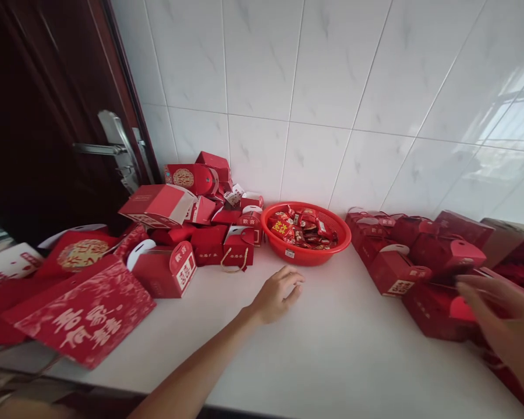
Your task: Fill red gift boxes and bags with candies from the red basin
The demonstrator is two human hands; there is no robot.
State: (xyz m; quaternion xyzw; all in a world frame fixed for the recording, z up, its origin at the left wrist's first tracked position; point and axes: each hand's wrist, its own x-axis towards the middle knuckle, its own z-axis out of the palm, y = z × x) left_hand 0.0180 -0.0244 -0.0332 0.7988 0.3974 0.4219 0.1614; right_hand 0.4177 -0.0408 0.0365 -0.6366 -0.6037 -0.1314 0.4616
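Observation:
My left hand (277, 295) hovers over the white tabletop, just in front of a red plastic basket (283, 251). Its fingers are loosely bent, the thumb stands apart, and nothing is in it. In the basket lie several red-wrapped sweets (305, 220). At the right edge my right hand (502, 326), slightly blurred, is over a dark red gift box (434, 314) with a bright red flap. Its fingers are apart; whether they touch the box I cannot tell. Beside that box stands a red gift box (395, 273) with a white label.
More red gift boxes (448, 253) stand in rows on the right. At the left are piled red boxes (157, 203), a box with a rope handle (238, 247) and a large red bag (87, 314) with white characters. A tiled wall (262, 70) and dark door (48, 87) stand behind.

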